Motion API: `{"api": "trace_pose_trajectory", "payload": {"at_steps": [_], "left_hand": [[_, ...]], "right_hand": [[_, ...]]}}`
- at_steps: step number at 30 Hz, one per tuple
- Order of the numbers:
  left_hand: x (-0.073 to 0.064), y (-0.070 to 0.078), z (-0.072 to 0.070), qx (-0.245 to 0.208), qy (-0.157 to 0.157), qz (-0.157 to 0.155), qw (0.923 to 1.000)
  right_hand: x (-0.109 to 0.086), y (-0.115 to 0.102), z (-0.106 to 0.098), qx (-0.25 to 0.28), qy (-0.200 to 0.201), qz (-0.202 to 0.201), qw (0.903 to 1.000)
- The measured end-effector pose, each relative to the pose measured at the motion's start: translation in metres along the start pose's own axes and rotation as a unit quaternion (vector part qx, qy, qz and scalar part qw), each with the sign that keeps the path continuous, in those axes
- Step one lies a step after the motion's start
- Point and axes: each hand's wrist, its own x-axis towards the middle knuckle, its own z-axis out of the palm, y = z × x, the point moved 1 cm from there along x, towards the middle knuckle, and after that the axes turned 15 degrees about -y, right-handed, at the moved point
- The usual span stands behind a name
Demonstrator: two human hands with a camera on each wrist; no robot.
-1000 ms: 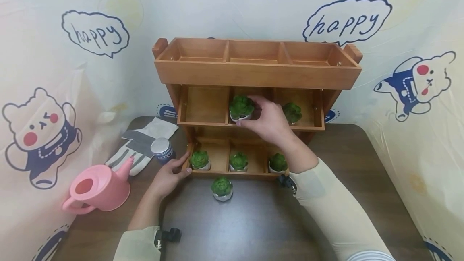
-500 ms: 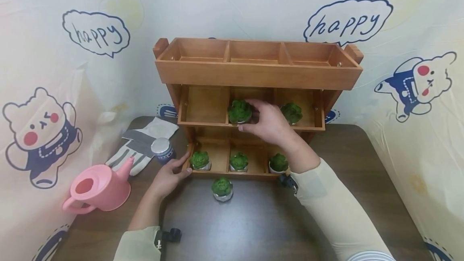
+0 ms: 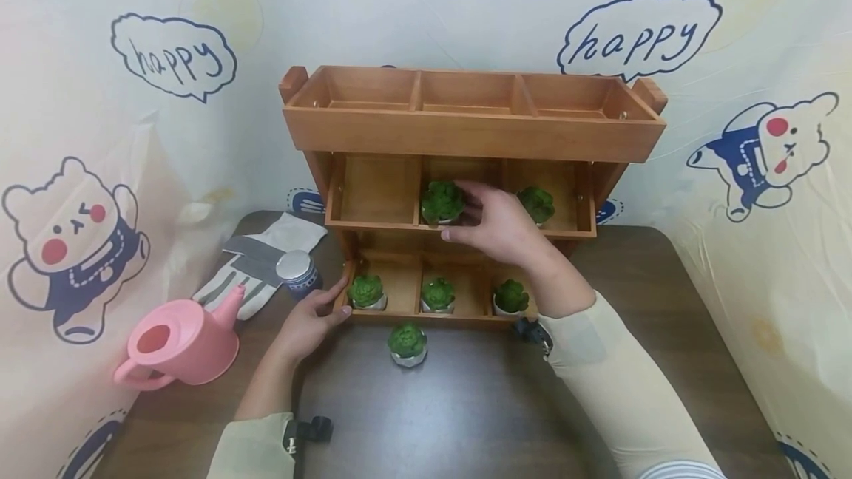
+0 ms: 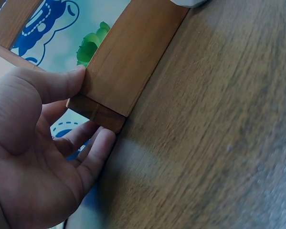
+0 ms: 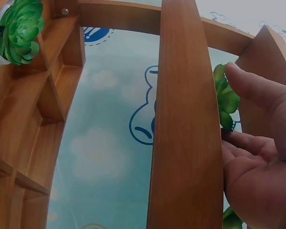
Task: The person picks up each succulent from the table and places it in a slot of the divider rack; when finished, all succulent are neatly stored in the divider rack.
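Observation:
My right hand (image 3: 495, 224) holds a small artificial succulent in a pale pot (image 3: 442, 202) in the middle compartment of the shelf's middle tier. In the right wrist view its thumb and fingers lie around the succulent (image 5: 227, 100), whose pot is hidden by the wooden front board (image 5: 183, 119). With thumb above and fingers below, my left hand (image 4: 42, 129) grips the lower left end of the three-tier wooden plant shelf (image 3: 472, 131). Another potted succulent (image 3: 536, 204) sits in the middle tier's right compartment.
Potted succulents (image 3: 438, 294) occupy the bottom tier, one per compartment. A further potted succulent (image 3: 407, 344) stands on the dark table (image 3: 433, 420) before the shelf. At left are a pink watering can (image 3: 186, 346), a blue-and-white lidded tin (image 3: 299, 273) and grey-white gloves (image 3: 266, 257).
The succulent at my right hand dipped slightly forward and left, then shifted back right. My right thumb slid down from the pot to the tier's front rim. My left hand stayed put.

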Motion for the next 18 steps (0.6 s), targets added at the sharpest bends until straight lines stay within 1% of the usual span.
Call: {"api": "trace_pose_trajectory", "payload": {"at_steps": [6,13,18], "left_hand": [[-0.001,0.000,-0.001,-0.003,-0.004,-0.005,1.0000],[-0.001,0.001,-0.001,0.000,-0.001,-0.001,1.0000],[-0.002,0.002,-0.001,0.001,0.002,-0.002,1.0000]], "right_hand": [[-0.005,0.002,0.000,0.012,0.000,-0.012,0.9999],[-0.015,0.006,0.000,0.070,0.010,-0.039,0.9967],[-0.022,0.008,-0.001,0.096,0.030,-0.057,0.9933]]}}
